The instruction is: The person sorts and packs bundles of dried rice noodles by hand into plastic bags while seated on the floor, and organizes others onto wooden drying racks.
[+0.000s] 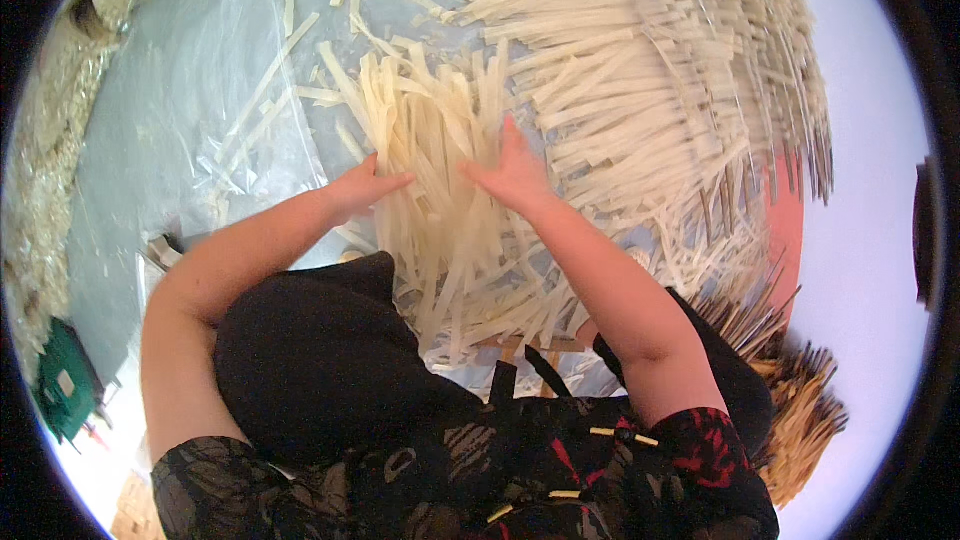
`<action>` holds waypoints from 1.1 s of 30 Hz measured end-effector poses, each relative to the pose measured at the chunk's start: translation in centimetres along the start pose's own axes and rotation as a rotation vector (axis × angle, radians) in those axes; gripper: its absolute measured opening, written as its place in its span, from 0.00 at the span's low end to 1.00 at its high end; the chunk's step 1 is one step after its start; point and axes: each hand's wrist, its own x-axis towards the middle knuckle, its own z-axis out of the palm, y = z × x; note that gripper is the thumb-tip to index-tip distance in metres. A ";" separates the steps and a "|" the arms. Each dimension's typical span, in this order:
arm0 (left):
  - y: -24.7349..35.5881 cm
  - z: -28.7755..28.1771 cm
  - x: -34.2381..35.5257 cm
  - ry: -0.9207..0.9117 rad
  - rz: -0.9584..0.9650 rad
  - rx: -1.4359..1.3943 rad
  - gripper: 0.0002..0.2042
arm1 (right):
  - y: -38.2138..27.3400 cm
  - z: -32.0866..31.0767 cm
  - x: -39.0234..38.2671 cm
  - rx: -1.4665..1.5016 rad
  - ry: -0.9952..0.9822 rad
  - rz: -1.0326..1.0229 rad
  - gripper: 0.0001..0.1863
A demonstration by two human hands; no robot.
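A loose bundle of pale yellow, flat dried strips [430, 130] is between my two hands, in front of my knees. On its left side is my left hand [368, 186], the thumb laid across the strips and most of the fingers hidden. My right hand [515, 172] holds the opposite side, its thumb pointing in over the strips and a finger stretched up along the edge. The upper ends of the bundle fan out unevenly. Its lower part is slightly blurred and merges with loose strips lying below.
A large heap of similar strips [620, 70] hung on thin rods spreads over the right. Clear plastic sheeting [265, 90] covers the floor at left, with a few stray strips. Filled clear bags [45, 190] line the far left, near a green object [68, 380]. Brown sticks [800, 410] lie lower right.
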 end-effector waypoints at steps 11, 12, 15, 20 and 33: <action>-5.0 -0.9 2.4 0.440 0.429 0.240 0.34 | -19.9 3.2 16.1 0.021 0.112 -0.846 0.29; -5.4 -0.3 2.4 0.369 0.444 0.134 0.33 | -20.0 5.1 16.4 -0.147 0.294 -0.950 0.29; -6.5 0.1 1.8 0.336 0.456 0.054 0.30 | -18.0 6.9 15.0 -0.368 -0.247 -0.834 0.28; -8.5 -1.2 0.2 0.311 0.313 -0.061 0.29 | -18.7 1.7 8.9 -0.668 -0.810 -0.803 0.26; -10.9 -6.2 -3.1 0.193 -0.313 0.329 0.32 | -7.2 -6.6 8.2 0.305 0.090 -0.445 0.31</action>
